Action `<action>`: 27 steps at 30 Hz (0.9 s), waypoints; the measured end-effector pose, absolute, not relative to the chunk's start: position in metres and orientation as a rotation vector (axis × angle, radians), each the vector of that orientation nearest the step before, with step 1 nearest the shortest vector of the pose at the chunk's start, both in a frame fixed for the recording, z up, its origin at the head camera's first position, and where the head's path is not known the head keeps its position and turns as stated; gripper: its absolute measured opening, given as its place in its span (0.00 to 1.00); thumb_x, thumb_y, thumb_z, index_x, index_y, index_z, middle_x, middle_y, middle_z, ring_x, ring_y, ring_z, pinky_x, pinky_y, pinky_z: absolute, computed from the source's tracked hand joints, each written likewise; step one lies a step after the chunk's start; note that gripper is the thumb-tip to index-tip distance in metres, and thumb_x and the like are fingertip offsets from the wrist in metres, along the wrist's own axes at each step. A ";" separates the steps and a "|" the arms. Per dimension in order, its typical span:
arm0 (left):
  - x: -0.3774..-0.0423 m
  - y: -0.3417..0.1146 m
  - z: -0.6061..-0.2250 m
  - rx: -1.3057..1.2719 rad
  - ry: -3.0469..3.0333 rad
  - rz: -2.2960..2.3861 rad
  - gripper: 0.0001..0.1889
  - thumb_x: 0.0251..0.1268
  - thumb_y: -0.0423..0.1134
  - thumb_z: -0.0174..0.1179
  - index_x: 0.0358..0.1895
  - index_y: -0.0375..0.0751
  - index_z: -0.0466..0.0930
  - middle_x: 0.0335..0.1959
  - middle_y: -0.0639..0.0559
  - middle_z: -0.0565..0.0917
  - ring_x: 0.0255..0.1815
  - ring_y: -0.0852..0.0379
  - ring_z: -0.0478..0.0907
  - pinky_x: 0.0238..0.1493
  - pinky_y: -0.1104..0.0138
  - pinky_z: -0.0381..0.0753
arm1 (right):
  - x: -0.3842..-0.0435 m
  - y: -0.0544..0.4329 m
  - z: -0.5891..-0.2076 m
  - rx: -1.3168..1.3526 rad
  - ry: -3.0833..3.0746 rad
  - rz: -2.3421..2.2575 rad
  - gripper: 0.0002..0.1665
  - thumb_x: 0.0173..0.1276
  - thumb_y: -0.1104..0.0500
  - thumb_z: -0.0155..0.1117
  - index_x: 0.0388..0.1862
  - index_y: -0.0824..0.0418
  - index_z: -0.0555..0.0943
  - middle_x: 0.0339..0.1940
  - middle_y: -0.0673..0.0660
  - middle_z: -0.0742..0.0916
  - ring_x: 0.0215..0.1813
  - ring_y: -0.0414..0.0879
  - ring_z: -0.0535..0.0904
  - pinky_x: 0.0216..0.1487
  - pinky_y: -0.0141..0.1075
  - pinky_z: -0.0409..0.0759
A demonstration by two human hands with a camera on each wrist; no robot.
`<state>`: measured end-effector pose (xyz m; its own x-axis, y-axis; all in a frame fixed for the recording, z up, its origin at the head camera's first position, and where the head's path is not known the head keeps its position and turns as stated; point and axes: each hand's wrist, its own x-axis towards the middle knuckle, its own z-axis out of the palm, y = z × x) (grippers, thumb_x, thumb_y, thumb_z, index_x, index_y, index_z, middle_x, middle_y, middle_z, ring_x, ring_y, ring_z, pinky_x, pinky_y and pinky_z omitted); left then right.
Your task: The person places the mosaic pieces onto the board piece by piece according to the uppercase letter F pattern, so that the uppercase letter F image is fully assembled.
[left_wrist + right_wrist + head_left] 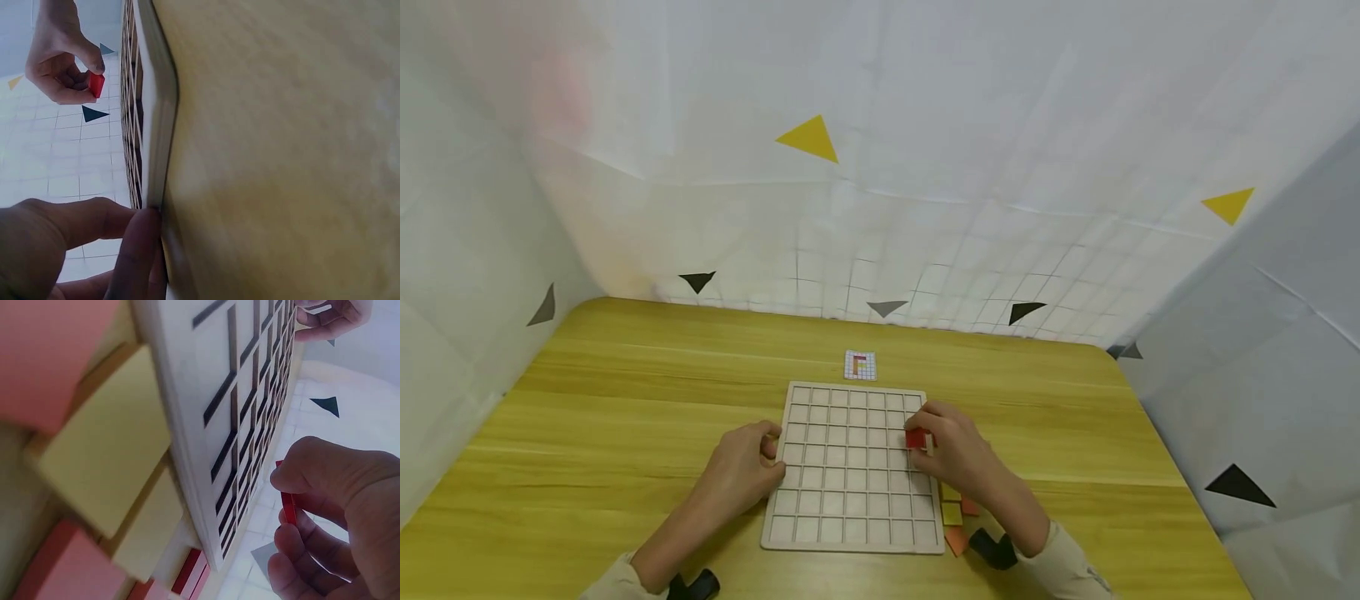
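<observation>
A pale wooden grid board (842, 550) lies flat on the table, its square cells showing no tiles. At the board's left edge my left hand (741, 467) holds the rim with bent thumb and fingers, which touch the edge in the left wrist view. My right hand (958, 450) pinches a red square tile (915, 438) between thumb and fingers above the board's right side. In the right wrist view the red tile (288, 506) is seen edge-on, raised off the board. Part of the board's right edge is hidden under that hand.
Yellow tiles (952, 513) and orange tiles (956, 540) lie along the board's lower right edge; more red tiles (190, 574) show in the right wrist view. Behind the board lies a small pattern card (860, 365). White sheeting (925, 208) surrounds the wooden table (625, 375).
</observation>
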<state>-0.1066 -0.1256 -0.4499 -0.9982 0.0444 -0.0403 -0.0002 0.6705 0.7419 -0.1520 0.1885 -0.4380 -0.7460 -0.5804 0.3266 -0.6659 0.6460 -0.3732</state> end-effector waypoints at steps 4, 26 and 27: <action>-0.106 -0.126 -0.449 0.043 2.827 1.253 0.21 0.47 0.27 0.68 0.50 0.30 0.82 0.28 0.52 0.78 0.28 0.57 0.73 0.28 0.65 0.74 | -0.154 0.183 -0.438 1.032 -2.685 0.751 0.14 0.51 0.68 0.75 0.38 0.60 0.86 0.36 0.49 0.82 0.38 0.44 0.77 0.38 0.34 0.79; -0.105 -0.126 -0.451 0.036 2.821 1.268 0.21 0.48 0.27 0.69 0.50 0.30 0.81 0.28 0.52 0.78 0.27 0.57 0.72 0.28 0.65 0.74 | -0.162 0.158 -0.435 0.976 -2.756 0.858 0.15 0.54 0.64 0.78 0.42 0.60 0.85 0.37 0.49 0.81 0.37 0.46 0.78 0.37 0.34 0.79; -0.105 -0.126 -0.451 0.037 2.823 1.266 0.21 0.48 0.27 0.69 0.50 0.30 0.81 0.28 0.52 0.78 0.27 0.57 0.72 0.28 0.65 0.74 | -0.163 0.156 -0.436 0.986 -2.739 0.855 0.15 0.54 0.64 0.78 0.41 0.60 0.85 0.36 0.49 0.81 0.37 0.46 0.77 0.36 0.34 0.79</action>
